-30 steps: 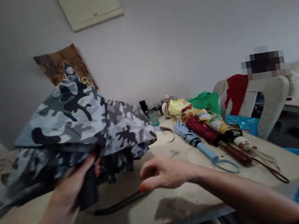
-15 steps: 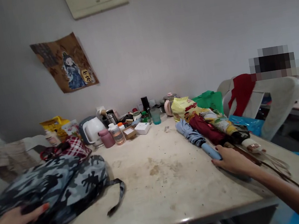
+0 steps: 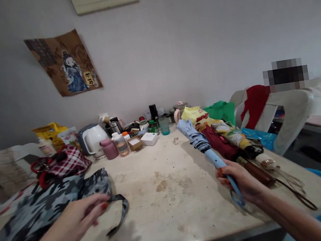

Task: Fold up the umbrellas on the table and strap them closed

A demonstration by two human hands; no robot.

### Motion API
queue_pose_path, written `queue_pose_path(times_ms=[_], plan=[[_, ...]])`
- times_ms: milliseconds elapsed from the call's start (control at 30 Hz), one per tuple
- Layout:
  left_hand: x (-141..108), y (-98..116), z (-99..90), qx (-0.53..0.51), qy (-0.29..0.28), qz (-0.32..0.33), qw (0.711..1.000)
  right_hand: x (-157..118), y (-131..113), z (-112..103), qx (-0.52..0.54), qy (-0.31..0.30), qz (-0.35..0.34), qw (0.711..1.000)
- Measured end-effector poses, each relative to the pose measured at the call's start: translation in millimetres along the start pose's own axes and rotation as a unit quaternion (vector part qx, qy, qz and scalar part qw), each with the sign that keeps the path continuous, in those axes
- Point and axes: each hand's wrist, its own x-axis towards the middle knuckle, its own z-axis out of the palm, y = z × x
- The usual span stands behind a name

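My right hand [image 3: 240, 181] is wrapped round the handle of a folded light blue umbrella [image 3: 192, 135], which is tilted and raised off the table. A wrist loop hangs below that grip. Just to its right lie a dark red folded umbrella [image 3: 220, 145] with a brown handle and a yellow-and-white patterned umbrella [image 3: 233, 135]. At the left, my left hand [image 3: 82, 214] hovers beside a grey camouflage bag [image 3: 51, 199], fingers apart and nothing visible in them. The bag's strap [image 3: 124, 208] trails onto the table just beyond the fingertips.
Along the wall side stand a white kettle [image 3: 95, 140], a pink jar [image 3: 109, 149], a clear bottle [image 3: 120, 144], small boxes [image 3: 149, 139] and a teal cup [image 3: 164, 126]. A checked cloth bag [image 3: 71, 160] lies left. A person sits beyond a white chair [image 3: 291, 115] at right.
The light blue umbrella has been lifted from beside the others and drawn leftward by my right hand. My left hand has let go of the camouflage bag and moved right.
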Motion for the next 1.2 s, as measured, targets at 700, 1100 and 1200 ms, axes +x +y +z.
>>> queue_pose_path(times_ms=[700, 1100, 1200], plan=[[47, 44, 159.1, -0.442, -0.089, 0.117, 0.885, -42, 13, 76, -0.199, -0.213, -0.079, 0.953], [31, 53, 147.9, -0.203, -0.014, 0.219, 0.954, -46, 8, 93, -0.257, -0.144, -0.205, 0.933], [35, 46, 146.1, -0.253, -0.085, 0.191, 0.945, -48, 5, 92, -0.191, -0.228, -0.118, 0.948]])
